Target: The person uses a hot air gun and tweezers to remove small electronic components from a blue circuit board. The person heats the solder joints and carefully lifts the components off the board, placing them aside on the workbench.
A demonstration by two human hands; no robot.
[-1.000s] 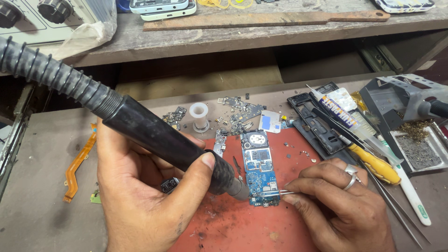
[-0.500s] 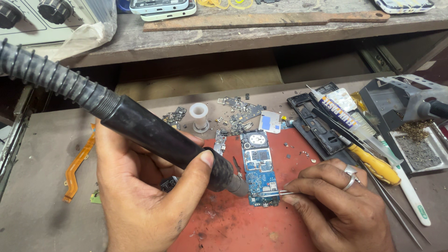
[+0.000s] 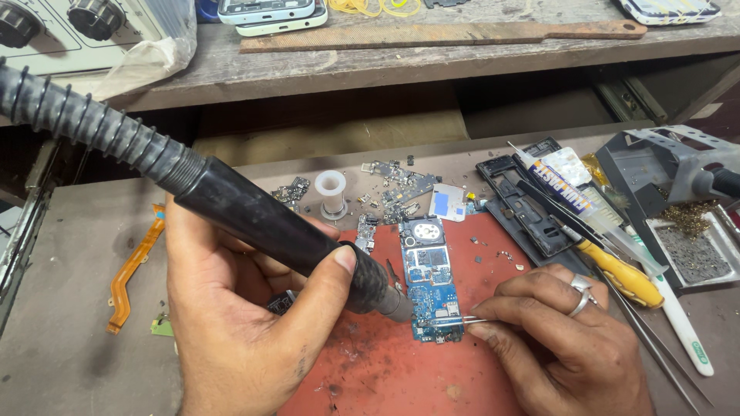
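My left hand (image 3: 239, 323) grips a black hot-air wand (image 3: 270, 223) with a ribbed hose running off to the upper left. Its nozzle points at the lower part of a blue phone circuit board (image 3: 430, 279) lying on a red mat (image 3: 401, 370). My right hand (image 3: 563, 339), with a ring on one finger, pinches thin metal tweezers (image 3: 462, 321). The tweezer tips touch the bottom edge of the board, just right of the nozzle.
A dark phone frame (image 3: 524, 204), a yellow-handled screwdriver (image 3: 620, 270), a flux syringe (image 3: 574, 192) and a white toothbrush (image 3: 682, 327) lie to the right. A grey stand (image 3: 663, 162) sits at far right. A white spool (image 3: 331, 192), small parts and an orange flex cable (image 3: 127, 277) lie behind and left.
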